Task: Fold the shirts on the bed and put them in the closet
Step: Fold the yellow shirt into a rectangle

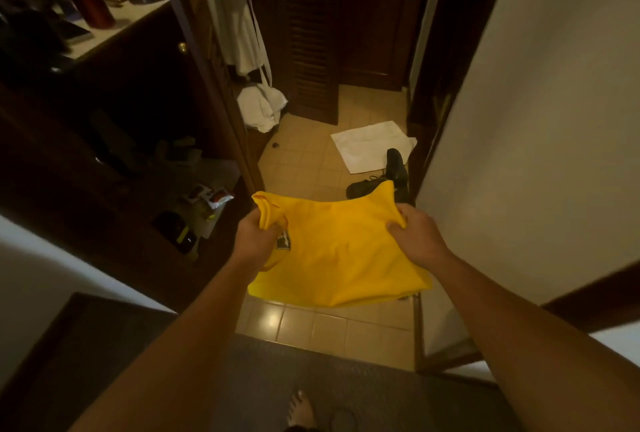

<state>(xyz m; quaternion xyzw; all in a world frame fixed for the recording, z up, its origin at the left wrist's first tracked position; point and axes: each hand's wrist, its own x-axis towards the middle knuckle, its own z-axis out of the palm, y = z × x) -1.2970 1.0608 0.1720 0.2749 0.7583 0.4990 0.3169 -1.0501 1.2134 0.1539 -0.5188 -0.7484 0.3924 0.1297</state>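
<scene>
A folded yellow shirt (pixel 336 251) with a small dark badge hangs in front of me above the tiled floor. My left hand (pixel 256 236) grips its left edge near the badge. My right hand (pixel 417 236) grips its right edge, fingers curled into the cloth. The open dark wooden closet (pixel 114 113) stands to my left, its shelves dim and cluttered. The bed is not in view.
White garments (pixel 242 16) hang at the closet's far end above a white bundle (pixel 261 106). A white cloth (pixel 372 144) and black shoes (pixel 384 177) lie on the tiled floor (pixel 311 324). A light wall (pixel 536 102) rises on the right. A dark mat (pixel 277 379) is underfoot.
</scene>
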